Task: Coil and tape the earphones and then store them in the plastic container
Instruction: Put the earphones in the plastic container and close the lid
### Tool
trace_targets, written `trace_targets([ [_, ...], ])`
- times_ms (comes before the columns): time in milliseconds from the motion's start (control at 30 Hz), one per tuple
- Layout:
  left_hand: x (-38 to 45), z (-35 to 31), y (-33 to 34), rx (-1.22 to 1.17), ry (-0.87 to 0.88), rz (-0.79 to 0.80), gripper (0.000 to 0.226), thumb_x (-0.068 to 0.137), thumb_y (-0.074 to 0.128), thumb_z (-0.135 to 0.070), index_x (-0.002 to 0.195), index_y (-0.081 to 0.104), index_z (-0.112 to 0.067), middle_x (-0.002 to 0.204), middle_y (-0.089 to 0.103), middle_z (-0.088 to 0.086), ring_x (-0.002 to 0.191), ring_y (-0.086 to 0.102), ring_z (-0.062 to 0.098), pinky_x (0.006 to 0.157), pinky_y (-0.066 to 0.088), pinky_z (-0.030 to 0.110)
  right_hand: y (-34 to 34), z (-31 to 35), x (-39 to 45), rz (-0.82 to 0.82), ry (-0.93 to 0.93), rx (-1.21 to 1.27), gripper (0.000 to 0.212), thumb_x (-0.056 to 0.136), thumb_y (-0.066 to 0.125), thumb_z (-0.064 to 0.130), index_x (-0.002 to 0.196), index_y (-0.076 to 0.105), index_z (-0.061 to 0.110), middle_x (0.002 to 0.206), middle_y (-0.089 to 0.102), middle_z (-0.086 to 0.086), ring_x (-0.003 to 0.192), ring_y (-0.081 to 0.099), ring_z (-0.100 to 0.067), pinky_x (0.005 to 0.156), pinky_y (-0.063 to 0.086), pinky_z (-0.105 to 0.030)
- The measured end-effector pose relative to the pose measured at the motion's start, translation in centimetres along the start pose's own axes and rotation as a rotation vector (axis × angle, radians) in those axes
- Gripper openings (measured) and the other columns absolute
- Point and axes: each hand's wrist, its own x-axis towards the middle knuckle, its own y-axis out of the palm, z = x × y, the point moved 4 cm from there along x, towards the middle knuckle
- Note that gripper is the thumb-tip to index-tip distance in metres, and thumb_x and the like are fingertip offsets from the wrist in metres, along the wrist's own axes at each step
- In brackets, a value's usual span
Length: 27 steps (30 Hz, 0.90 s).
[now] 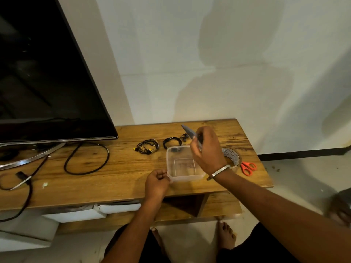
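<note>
A clear square plastic container (171, 168) sits open on the wooden table. My left hand (156, 182) pinches its near left corner. My right hand (207, 149) hovers above the container's right side and holds its grey lid (188, 131), tilted up and away. Behind the container lie two coiled earphones: one black with yellow tips (147, 146) and one all black (171, 141). More black earphone parts (184, 137) lie just behind the lid, partly hidden.
A roll of clear tape (232, 156) and orange-handled scissors (247, 168) lie to the right of the container. A large dark TV (43, 78) stands at the left with black cables (85, 158) looped on the table (117, 179). A white wall is behind.
</note>
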Motion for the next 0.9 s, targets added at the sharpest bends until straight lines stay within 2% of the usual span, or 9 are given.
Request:
trace_targets([
  [67,0.0,0.1,0.0,-0.016,-0.009,-0.004,0.023,0.083,0.069,0.000,0.094,0.063,-0.020,0.099,0.070,0.005,0.096,0.068,0.023,0.090,0.056,0.043,-1.4,-1.2,1.0,-0.116,0.086,0.055,0.010,0.094,0.047,0.015,0.098,0.048,0.006,0.090,0.050,-0.007,0.078,0.047,-0.018,0.062,0.033,-0.018],
  [167,0.1,0.1,-0.1,-0.024,-0.005,-0.006,0.022,0.084,0.069,-0.002,0.095,0.062,-0.020,0.101,0.070,0.007,0.094,0.069,0.021,0.089,0.057,0.041,-3.0,-4.2,2.4,-0.250,0.256,0.097,0.020,0.099,0.041,0.019,0.103,0.049,0.001,0.094,0.053,-0.012,0.082,0.052,-0.024,0.066,0.039,-0.029],
  [267,0.2,0.0,-0.1,0.003,0.005,0.006,0.023,0.085,0.067,-0.002,0.094,0.060,-0.022,0.100,0.068,0.006,0.095,0.068,0.022,0.090,0.056,0.042,-3.7,-7.8,3.2,-0.292,0.528,0.134,0.029,0.100,0.038,0.021,0.114,0.046,-0.004,0.111,0.057,-0.023,0.098,0.057,-0.034,0.079,0.045,-0.040],
  [333,0.2,0.0,-0.2,0.042,0.019,0.020,0.024,0.084,0.066,-0.002,0.094,0.059,-0.023,0.100,0.067,0.005,0.095,0.068,0.025,0.091,0.055,0.045,-4.1,-9.7,3.7,-0.303,0.639,0.143,0.031,0.101,0.036,0.019,0.119,0.044,-0.005,0.120,0.055,-0.026,0.109,0.054,-0.039,0.085,0.043,-0.037],
  [433,0.5,-0.5,-0.4,0.102,0.043,0.045,0.018,0.088,0.063,-0.004,0.094,0.060,-0.021,0.101,0.066,0.006,0.089,0.069,0.022,0.084,0.058,0.038,-4.0,-12.5,4.7,-0.257,0.769,0.111,0.033,0.100,0.037,0.015,0.121,0.047,-0.008,0.124,0.055,-0.027,0.114,0.052,-0.040,0.089,0.041,-0.036],
  [567,1.5,-2.3,-1.3,0.233,0.132,0.012,0.016,0.095,0.053,-0.008,0.091,0.060,-0.022,0.091,0.063,-0.001,0.070,0.066,0.016,0.057,0.053,0.018,-3.0,-14.8,5.9,-0.091,0.878,0.038,0.032,0.097,0.041,0.008,0.116,0.052,-0.016,0.121,0.056,-0.033,0.113,0.053,-0.045,0.089,0.043,-0.041],
  [700,3.5,-4.1,-2.9,0.339,0.252,-0.113,0.016,0.094,0.053,-0.004,0.096,0.064,-0.015,0.087,0.063,-0.006,0.069,0.056,0.004,0.053,0.045,0.009,-1.9,-16.1,6.4,-0.011,0.962,0.041,0.029,0.096,0.040,0.002,0.116,0.052,-0.015,0.120,0.054,-0.033,0.111,0.054,-0.045,0.072,0.037,-0.033],
  [767,5.1,-5.1,-3.5,0.402,0.319,-0.193,0.018,0.091,0.053,-0.001,0.099,0.065,-0.012,0.095,0.063,-0.001,0.076,0.057,0.008,0.061,0.045,0.012,-1.4,-16.9,7.2,-0.009,0.975,0.051,0.028,0.095,0.040,0.002,0.116,0.052,-0.014,0.122,0.053,-0.034,0.112,0.053,-0.045,0.072,0.041,-0.037],
  [900,8.9,-6.4,-4.4,0.595,0.374,-0.337,0.022,0.090,0.055,-0.006,0.111,0.063,-0.008,0.119,0.055,0.010,0.114,0.051,0.026,0.092,0.041,0.030,-0.5,-18.1,7.4,0.005,0.983,0.051,0.031,0.097,0.037,0.004,0.120,0.048,-0.013,0.126,0.052,-0.030,0.116,0.051,-0.041,0.084,0.045,-0.042],
])
